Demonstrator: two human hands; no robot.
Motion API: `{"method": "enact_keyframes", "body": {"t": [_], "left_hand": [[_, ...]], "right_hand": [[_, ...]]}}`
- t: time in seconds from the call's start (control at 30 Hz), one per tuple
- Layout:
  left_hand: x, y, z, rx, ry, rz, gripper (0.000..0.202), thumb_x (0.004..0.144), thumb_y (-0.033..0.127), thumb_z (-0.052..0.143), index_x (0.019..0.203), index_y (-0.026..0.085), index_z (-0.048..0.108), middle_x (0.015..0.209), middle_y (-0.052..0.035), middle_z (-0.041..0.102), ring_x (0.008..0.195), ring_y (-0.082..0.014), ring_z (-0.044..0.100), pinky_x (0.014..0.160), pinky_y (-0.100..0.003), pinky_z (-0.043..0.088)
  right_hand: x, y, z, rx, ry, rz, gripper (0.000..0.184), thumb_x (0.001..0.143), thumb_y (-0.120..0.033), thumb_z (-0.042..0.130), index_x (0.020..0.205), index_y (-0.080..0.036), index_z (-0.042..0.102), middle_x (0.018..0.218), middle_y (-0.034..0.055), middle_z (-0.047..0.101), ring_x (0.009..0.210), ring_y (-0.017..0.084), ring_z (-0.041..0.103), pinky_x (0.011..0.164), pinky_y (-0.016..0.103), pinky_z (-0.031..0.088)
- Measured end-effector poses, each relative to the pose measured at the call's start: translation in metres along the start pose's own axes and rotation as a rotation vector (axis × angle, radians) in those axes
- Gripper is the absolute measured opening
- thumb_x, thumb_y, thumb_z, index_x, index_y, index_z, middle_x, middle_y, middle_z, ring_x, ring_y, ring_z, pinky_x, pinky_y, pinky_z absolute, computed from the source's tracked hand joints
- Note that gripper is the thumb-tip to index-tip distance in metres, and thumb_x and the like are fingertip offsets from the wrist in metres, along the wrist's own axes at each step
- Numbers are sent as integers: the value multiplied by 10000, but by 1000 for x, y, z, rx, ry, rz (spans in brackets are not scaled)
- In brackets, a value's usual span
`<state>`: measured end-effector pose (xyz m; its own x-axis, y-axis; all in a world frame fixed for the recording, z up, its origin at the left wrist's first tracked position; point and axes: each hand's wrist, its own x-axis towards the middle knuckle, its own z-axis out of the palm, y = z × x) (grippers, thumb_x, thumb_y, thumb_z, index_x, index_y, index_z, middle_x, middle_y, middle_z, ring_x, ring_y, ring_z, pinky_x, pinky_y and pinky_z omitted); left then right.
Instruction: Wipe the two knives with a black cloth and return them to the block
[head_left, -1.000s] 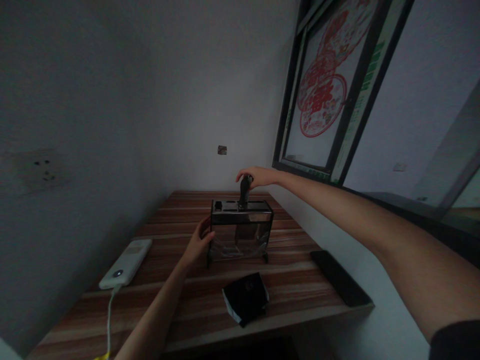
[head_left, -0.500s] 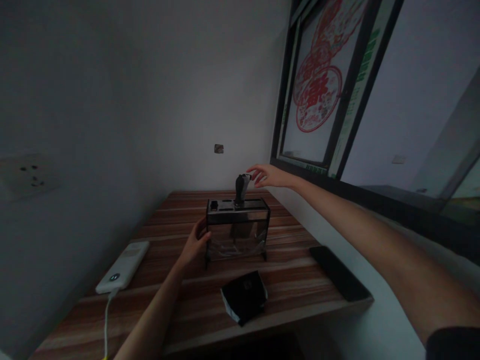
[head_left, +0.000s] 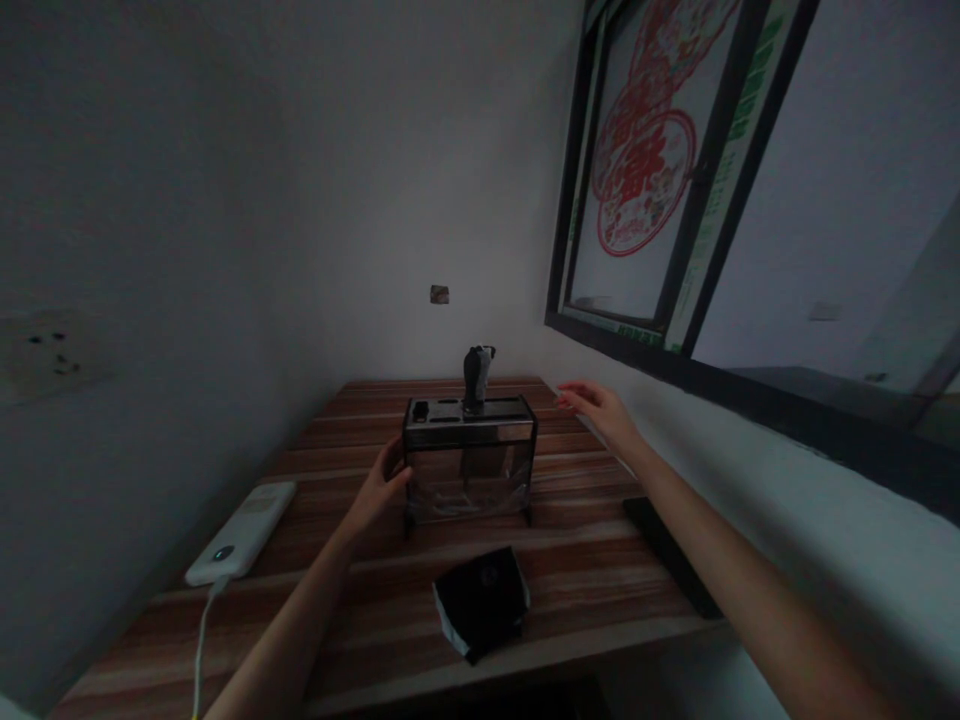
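A knife holder (head_left: 469,434) with a slotted metal top and a see-through front stands upright on the wooden table. Out of one slot rises a black handle (head_left: 474,378), and a dark flat blade shape shows faintly through the front. My left hand (head_left: 386,482) grips the holder's left side, thumb at the front edge and fingers partly hidden behind it. To the right of the holder, my right hand (head_left: 596,405) hangs in the air with nothing in it, its fingers loosely bent and apart from the handle.
A folded black cloth-like item (head_left: 484,603) lies in front of the holder. At the left lies a white power bank (head_left: 244,533) with a cable. A black phone-like slab (head_left: 664,550) sits at the right edge, partly under my right forearm. A window frame (head_left: 622,335) borders the right.
My right hand has moved away from the top of the black handle, to the right and down. My left hand stays at the holder's side; the view has shifted slightly.
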<state>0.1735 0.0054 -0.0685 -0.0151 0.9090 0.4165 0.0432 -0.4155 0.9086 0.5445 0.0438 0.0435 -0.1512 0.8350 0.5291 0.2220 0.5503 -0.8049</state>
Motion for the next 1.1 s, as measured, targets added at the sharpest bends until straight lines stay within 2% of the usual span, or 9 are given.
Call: {"method": "enact_keyframes", "body": {"t": [0.1, 0.23, 0.37, 0.47, 0.57, 0.7, 0.87, 1.1], "left_hand": [[4, 0, -5, 12, -44, 2, 853, 623, 585, 669, 1318, 181, 385, 1400, -143, 408, 1306, -301, 345, 1071, -395, 304], [10, 11, -12, 82, -117, -5, 855, 607, 577, 687, 1305, 162, 419, 1410, -143, 396, 1311, -312, 332, 1074, -400, 296], [17, 21, -17, 134, -183, -37, 829, 582, 559, 713, 1276, 178, 470, 1384, -127, 438, 1297, -330, 350, 1062, -428, 307], [20, 26, -20, 146, -214, -52, 824, 570, 527, 737, 1259, 155, 483, 1371, -150, 449, 1286, -338, 365, 1057, -457, 301], [21, 32, -19, 132, -210, -65, 807, 562, 482, 759, 1244, 142, 492, 1379, -163, 434, 1262, -340, 399, 1057, -464, 294], [22, 36, -17, 99, -206, -67, 746, 571, 432, 768, 1223, 171, 516, 1346, -140, 481, 1245, -323, 426, 1055, -442, 308], [25, 33, -18, 82, -202, -71, 736, 557, 408, 785, 1210, 183, 529, 1318, -134, 512, 1224, -312, 454, 1031, -417, 351], [25, 27, -16, 82, -167, -57, 779, 535, 417, 787, 1213, 145, 516, 1331, -158, 493, 1235, -327, 436, 1045, -442, 318]], "right_hand": [[-24, 30, 7, 16, -43, 59, 349, 741, -451, 632, 998, -215, 623, 887, 54, 685, 801, 193, 644, 764, 375, 515], [-44, 55, 26, 64, -157, 82, 517, 652, -419, 726, 1115, -235, 583, 1080, 77, 648, 991, 226, 609, 876, 414, 483], [-43, 61, 40, 135, -271, 71, 703, 621, -404, 758, 1254, -262, 489, 1304, 87, 517, 1190, 241, 490, 982, 428, 415], [-37, 59, 46, 241, -349, 70, 776, 626, -379, 765, 1315, -286, 419, 1392, 68, 425, 1277, 231, 393, 1048, 428, 341], [-34, 57, 50, 306, -346, 111, 744, 633, -347, 766, 1299, -292, 439, 1381, 51, 441, 1284, 217, 383, 1083, 429, 287], [-32, 61, 52, 315, -309, 158, 657, 642, -331, 760, 1244, -304, 500, 1339, 29, 489, 1263, 212, 412, 1090, 429, 275], [-27, 66, 56, 352, -326, 149, 669, 619, -320, 771, 1233, -294, 507, 1300, 31, 527, 1229, 211, 451, 1078, 424, 299], [-23, 66, 59, 391, -314, 146, 706, 570, -328, 789, 1218, -284, 513, 1309, 32, 518, 1234, 213, 442, 1067, 409, 309]]}}
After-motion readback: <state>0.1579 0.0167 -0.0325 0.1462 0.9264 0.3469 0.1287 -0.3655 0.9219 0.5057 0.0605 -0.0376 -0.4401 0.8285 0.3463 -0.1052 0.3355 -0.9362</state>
